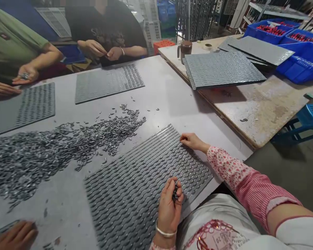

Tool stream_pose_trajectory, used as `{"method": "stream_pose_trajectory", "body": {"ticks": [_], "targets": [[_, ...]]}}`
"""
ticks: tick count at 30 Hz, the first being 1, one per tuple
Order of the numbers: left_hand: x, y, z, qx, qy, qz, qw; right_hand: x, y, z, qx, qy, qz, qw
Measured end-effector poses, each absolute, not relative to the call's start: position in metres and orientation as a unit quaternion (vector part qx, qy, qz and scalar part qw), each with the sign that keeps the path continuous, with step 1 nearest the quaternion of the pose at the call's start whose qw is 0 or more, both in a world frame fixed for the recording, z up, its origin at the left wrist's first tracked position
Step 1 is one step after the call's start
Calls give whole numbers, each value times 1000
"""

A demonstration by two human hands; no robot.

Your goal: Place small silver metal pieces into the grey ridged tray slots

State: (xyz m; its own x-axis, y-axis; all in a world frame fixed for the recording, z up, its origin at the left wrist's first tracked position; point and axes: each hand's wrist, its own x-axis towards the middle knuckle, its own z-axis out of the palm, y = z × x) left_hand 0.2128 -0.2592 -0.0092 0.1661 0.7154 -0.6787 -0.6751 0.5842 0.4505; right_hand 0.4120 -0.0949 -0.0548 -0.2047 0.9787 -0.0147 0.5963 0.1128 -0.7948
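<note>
A grey ridged board (146,173) lies in front of me, rows of small dark oval pieces set along most of its grooves; the grooves toward its far edge look bare. My left hand (170,205), with a bangle at the wrist, is curled around several small metallic pieces (175,191) above the board's near part. At the board's right edge, my right hand (189,140) has its fingertips pinched together; whatever is between them is too small to make out. A long heap of loose grey pieces (59,149) spreads over the white table, left of the board.
Two people work across the table (177,100) at similar boards (106,83). Another person's hand (18,236) is at the lower left. On the wooden side table (250,114) are stacked boards (224,69) and a brown mug (185,48). Blue bins (299,62) and a blue stool (310,118) stand right.
</note>
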Motion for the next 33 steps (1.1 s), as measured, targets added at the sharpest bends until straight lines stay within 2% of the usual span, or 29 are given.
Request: {"method": "stream_pose_trajectory", "body": {"ticks": [8, 17, 20, 22, 24, 33], "targets": [[212, -258, -11, 17, 448, 453, 770, 403, -90, -61, -550, -760, 291, 188], [219, -253, -10, 13, 450, 470, 759, 403, -94, -55, -556, -755, 288, 193], [220, -250, -8, 7, 439, 476, 762, 395, -121, -35, -516, -747, 359, 218], [220, -249, -7, 2, 437, 484, 758, 390, -142, -20, -434, -725, 483, 229], [221, -247, -7, 7, 444, 497, 746, 384, -159, -8, -378, -704, 557, 227], [226, -249, -9, 70, 476, 541, 690, 359, -193, -8, -411, -600, 618, 299]]}}
